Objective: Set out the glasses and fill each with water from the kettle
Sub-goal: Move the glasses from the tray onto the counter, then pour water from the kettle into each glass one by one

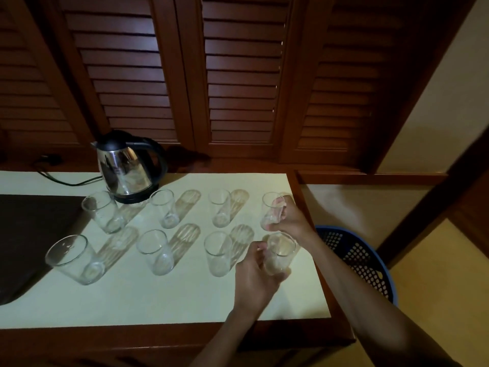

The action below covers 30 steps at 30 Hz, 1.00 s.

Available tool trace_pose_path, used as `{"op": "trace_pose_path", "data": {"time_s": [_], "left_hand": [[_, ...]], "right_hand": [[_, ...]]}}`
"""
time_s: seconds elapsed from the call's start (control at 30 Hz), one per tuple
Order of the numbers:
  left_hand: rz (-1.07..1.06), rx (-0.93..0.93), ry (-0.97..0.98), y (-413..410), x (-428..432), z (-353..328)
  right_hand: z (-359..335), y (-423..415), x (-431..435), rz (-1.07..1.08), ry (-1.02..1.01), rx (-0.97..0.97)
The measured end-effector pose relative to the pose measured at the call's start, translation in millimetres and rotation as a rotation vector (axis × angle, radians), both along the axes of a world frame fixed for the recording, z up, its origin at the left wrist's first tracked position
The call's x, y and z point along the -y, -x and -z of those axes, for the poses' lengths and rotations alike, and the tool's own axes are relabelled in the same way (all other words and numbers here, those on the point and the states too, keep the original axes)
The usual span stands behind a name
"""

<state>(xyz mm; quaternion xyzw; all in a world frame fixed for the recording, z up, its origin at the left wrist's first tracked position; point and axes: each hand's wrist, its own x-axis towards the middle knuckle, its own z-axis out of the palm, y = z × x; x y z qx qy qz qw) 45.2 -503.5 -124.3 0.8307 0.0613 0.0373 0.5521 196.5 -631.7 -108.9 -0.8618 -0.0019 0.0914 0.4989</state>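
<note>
Eight glasses (156, 251) stand in two rows of four on the pale table (158, 300) at the centre of the frame. The right hand (293, 218) is curled round the far-right glass (270, 207), its fingers blurred through the clear wall. The left hand (254, 274) grips the near-right glass (281, 251). The kettle (127, 168) sits at upper left, behind the rows. A blue basket (357, 255) at right is partly hidden by the right forearm. A dark mat (31, 234) is cut off by the left edge.
</note>
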Motion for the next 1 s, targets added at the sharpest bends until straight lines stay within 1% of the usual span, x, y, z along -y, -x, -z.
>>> {"op": "trace_pose_path", "data": {"time_s": [0.07,0.13,0.17,0.23,0.3,0.37,0.4,0.47,0.53,0.6,0.67,0.7,0.77,0.87,0.93,1.0], "left_hand": [[0.086,-0.036,-0.129,7,-11,-11],[0.157,-0.102,-0.204,19,-34,-27],[0.162,-0.132,-0.222,23,-50,-41],[0.104,-0.130,-0.237,28,-87,-79],[-0.009,-0.036,-0.276,19,-129,-122],[-0.141,0.075,-0.385,-2,-176,-160],[-0.203,0.102,-0.457,-15,-201,-174],[-0.282,0.145,-0.607,-46,-250,-196],[-0.272,0.186,-0.675,-80,-297,-209],[-0.245,0.179,-0.725,-113,-338,-215],[-0.224,0.166,-0.834,-143,-370,-216],[-0.189,0.158,-0.889,-156,-382,-216],[-0.082,0.106,-0.936,-180,-400,-214],[0.152,-0.008,-1.018,-207,-418,-209],[0.268,-0.046,-1.026,-220,-426,-206],[0.339,-0.049,-1.002,-228,-433,-202]], "right_hand": [[-25,9,0,0.017,0.084,0.014],[-53,16,-2,0.099,0.163,0.108],[-67,18,-6,0.145,0.185,0.193],[-96,18,-28,0.164,0.132,0.368],[-121,8,-67,0.056,0.018,0.446],[-140,-7,-116,-0.108,-0.111,0.404],[-148,-15,-142,-0.181,-0.151,0.365],[-155,-34,-190,-0.269,-0.158,0.275],[-150,-57,-230,-0.301,-0.147,0.227],[-142,-79,-262,-0.322,-0.136,0.183],[-131,-98,-287,-0.346,-0.122,0.129],[-126,-105,-297,-0.357,-0.114,0.096],[-115,-118,-313,-0.361,-0.121,0.025],[-102,-132,-328,-0.369,-0.204,-0.001],[-98,-135,-335,-0.402,-0.228,-0.010],[-91,-135,-340,-0.432,-0.209,-0.003]]}}
